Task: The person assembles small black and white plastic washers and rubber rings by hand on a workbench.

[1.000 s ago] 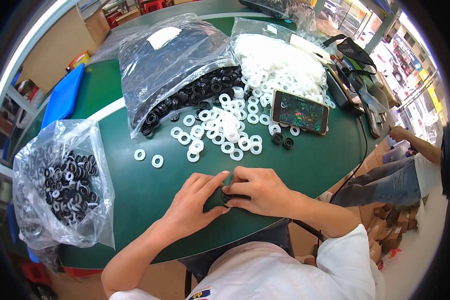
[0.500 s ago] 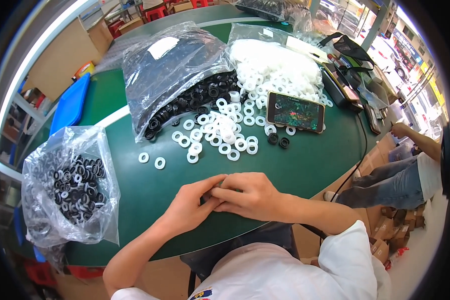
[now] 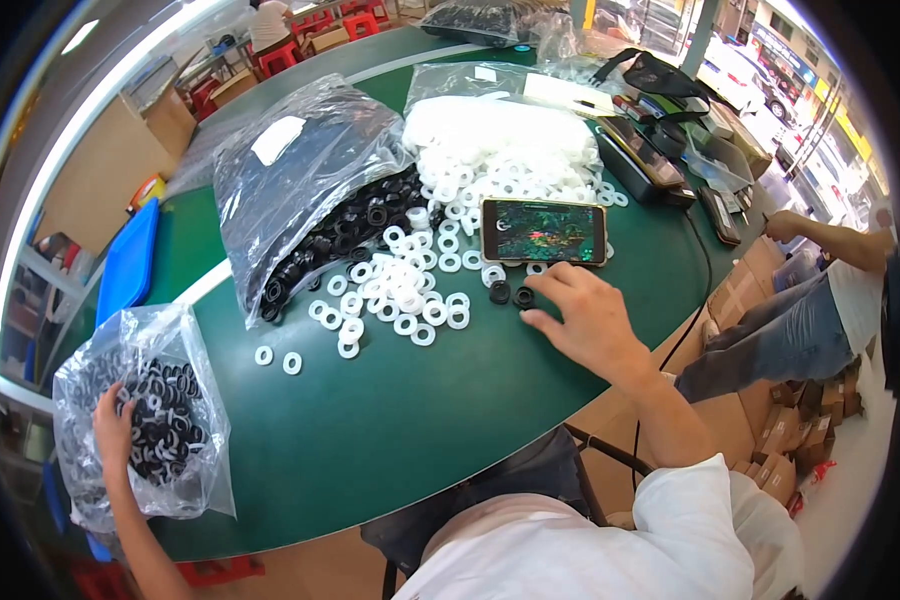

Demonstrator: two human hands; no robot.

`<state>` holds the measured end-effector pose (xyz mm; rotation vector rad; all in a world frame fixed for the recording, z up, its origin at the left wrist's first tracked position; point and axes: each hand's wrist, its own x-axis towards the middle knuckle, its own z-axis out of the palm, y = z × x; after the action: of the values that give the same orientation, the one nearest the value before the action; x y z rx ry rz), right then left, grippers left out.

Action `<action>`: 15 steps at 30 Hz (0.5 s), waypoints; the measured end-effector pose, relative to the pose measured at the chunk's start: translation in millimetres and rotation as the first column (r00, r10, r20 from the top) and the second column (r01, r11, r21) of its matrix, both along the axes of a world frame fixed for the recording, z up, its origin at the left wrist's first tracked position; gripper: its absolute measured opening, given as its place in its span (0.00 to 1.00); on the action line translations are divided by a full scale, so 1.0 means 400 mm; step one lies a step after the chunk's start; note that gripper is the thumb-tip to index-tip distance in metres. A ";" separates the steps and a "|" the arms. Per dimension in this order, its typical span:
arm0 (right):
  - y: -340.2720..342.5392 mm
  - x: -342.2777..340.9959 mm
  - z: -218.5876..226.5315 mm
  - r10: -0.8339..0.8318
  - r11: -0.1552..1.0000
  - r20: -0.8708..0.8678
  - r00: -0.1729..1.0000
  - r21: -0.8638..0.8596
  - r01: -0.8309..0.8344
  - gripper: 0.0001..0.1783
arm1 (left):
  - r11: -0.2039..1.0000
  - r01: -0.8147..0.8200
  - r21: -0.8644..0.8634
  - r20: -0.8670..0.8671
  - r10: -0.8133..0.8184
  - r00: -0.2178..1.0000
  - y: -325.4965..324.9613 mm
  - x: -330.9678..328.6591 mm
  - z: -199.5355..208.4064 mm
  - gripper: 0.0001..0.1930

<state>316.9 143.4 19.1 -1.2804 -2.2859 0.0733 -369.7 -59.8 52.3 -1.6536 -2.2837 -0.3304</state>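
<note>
My right hand (image 3: 590, 322) reaches over the table with thumb and index finger apart. A black ring (image 3: 523, 297) lies at its fingertips, with another black ring (image 3: 499, 292) just left of it. At the far left, my left hand (image 3: 115, 430) is inside the mouth of a clear plastic bag (image 3: 205, 470), above black rings with white washers (image 3: 170, 425). Its thumb and finger look parted; whether a piece is still between them is hard to make out. White washers (image 3: 405, 295) lie loose in a pile at the middle of the table.
A large bag of black rings (image 3: 310, 150) and a bag of white washers (image 3: 500, 130) spill onto the green table (image 3: 370, 440). A phone (image 3: 544, 231) rests on washers. A blue tray (image 3: 130, 265) stands left; another person's arm (image 3: 830, 235) shows right.
My hands were together at the table's front. They have parted: the left went into the bag at the left, the right forward to the black rings. The view has shifted slightly.
</note>
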 end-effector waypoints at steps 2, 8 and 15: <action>-0.001 0.002 -0.010 -0.006 0.999 0.022 1.000 -0.038 0.007 0.18 | 0.979 -0.202 -0.020 -0.011 0.201 0.979 0.027 0.004 0.003 0.21; 0.023 0.003 -0.051 0.092 0.992 -0.042 0.995 -0.079 -0.095 0.18 | 0.962 -0.181 0.203 -0.092 0.202 0.975 0.068 0.068 0.049 0.19; -0.055 -0.038 -0.035 0.247 0.952 -0.058 0.967 -0.170 -0.253 0.17 | 0.868 0.488 0.092 0.205 -0.496 0.844 0.293 0.854 -0.083 0.26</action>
<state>301.7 121.6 5.1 -1.0540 -2.4424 0.3929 -28.3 57.3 19.3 -2.2749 -1.9359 -0.6987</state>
